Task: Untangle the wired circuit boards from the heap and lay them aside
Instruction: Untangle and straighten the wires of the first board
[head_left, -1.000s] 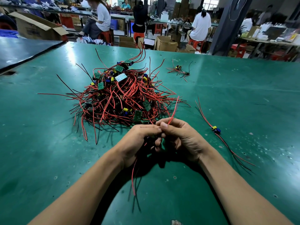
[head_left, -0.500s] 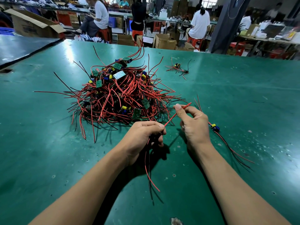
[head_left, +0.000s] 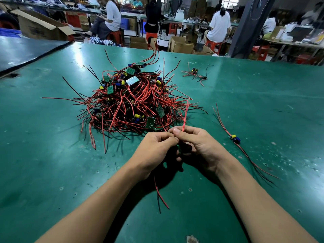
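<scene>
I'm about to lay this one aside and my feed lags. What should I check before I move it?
1. Left hand grips the trailing wires: ok.
2. Right hand pinches the red leads: ok.
3. Red leads free of the heap: cannot tell, they overlap it in view.
4. Trailing wires clear of the heap: ok.
5. Bare table beside the laid-aside board on the right: ok.

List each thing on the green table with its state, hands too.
Heap: tangled, piled on the table.
Left hand: pinching loose wires that hang below it.
Right hand: pinching red wires that stick up.
Single board: laid flat at right, apart from the heap.
Small bunch: lying apart at the back.
</scene>
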Tool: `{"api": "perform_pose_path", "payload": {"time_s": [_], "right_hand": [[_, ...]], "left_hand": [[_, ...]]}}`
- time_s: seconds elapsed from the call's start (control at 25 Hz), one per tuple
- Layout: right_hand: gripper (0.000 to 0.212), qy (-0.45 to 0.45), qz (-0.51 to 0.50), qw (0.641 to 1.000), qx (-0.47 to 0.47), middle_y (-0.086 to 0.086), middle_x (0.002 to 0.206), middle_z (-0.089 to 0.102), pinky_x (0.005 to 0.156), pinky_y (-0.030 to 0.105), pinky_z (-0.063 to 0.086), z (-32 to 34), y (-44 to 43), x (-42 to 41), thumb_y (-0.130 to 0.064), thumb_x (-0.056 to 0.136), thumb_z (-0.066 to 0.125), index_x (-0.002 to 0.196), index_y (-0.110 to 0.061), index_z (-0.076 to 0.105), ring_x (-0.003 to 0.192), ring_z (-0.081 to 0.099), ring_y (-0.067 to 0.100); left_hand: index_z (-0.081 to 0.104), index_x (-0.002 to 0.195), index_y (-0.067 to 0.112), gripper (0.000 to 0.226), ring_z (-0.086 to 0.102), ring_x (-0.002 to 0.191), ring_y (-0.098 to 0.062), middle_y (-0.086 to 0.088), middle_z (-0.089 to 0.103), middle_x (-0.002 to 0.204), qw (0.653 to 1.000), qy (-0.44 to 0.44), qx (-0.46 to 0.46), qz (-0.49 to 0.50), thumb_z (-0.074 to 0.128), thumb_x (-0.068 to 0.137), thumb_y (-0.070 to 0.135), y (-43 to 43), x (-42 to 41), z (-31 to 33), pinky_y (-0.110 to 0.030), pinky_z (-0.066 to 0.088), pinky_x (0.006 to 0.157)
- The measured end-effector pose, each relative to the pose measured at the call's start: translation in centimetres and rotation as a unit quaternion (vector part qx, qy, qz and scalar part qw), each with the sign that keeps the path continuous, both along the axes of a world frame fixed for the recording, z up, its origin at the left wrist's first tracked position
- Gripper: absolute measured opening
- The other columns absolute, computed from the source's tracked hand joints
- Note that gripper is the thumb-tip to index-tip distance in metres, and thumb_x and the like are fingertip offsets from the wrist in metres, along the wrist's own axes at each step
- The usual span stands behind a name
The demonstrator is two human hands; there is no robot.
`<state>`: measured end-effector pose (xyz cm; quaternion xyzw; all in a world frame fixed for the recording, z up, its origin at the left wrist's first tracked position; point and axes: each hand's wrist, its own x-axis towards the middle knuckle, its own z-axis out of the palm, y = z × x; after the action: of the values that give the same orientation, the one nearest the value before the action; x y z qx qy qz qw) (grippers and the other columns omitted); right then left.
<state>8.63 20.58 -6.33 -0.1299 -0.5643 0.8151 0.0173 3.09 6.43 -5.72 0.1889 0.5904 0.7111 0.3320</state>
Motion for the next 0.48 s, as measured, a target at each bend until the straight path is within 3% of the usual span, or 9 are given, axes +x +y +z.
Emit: {"api": "perform_pose_path", "payload": {"time_s": [0.2,0.28,0.4,0.48], "right_hand": [[0.019,0.046,-0.109,0.991,0.06,-0.001,0.052,0.056,0.043,0.021,0.044,-0.6,0.0,-0.2,-0.026,0.083,0.079,0.092,-0.01,0.074,0.038,0.05,0.012],[0.021,0.063,-0.185,0.97,0.145,-0.008,0.047,0.052,0.048,0.023,0.044,-1.0,0.4,-0.6,-0.032,0.084,0.081,0.086,-0.012,0.075,0.041,0.046,0.01],[0.025,0.089,-0.262,0.932,0.233,-0.016,0.044,0.05,0.048,0.012,0.033,-1.3,1.1,-1.2,-0.039,0.083,0.08,0.072,-0.017,0.073,0.04,0.042,0.0],[0.03,0.099,-0.31,0.908,0.262,-0.017,0.044,0.048,0.051,0.018,0.029,-1.5,1.8,-1.4,-0.042,0.083,0.079,0.068,-0.018,0.07,0.041,0.04,0.0]], "left_hand": [[0.065,0.08,-0.001,0.019,0.057,0.048,-0.022,-0.013,0.054,0.058,0.999,-0.031,0.018,0.0,0.055,0.095,0.004,0.0,0.0,0.1,-0.028,0.052,0.048],[0.064,0.081,-0.002,0.017,0.056,0.048,-0.022,-0.012,0.055,0.059,0.999,-0.04,0.023,-0.001,0.056,0.095,0.004,0.0,-0.2,0.2,-0.025,0.051,0.05],[0.065,0.08,-0.002,0.019,0.056,0.048,-0.02,-0.011,0.058,0.059,0.999,-0.031,0.018,-0.003,0.056,0.095,0.005,0.1,-0.3,0.2,-0.024,0.052,0.05],[0.067,0.079,0.0,0.02,0.057,0.05,-0.018,-0.01,0.06,0.06,1.0,-0.009,0.004,-0.01,0.057,0.095,0.006,0.0,-0.4,0.1,-0.024,0.054,0.053]]}}
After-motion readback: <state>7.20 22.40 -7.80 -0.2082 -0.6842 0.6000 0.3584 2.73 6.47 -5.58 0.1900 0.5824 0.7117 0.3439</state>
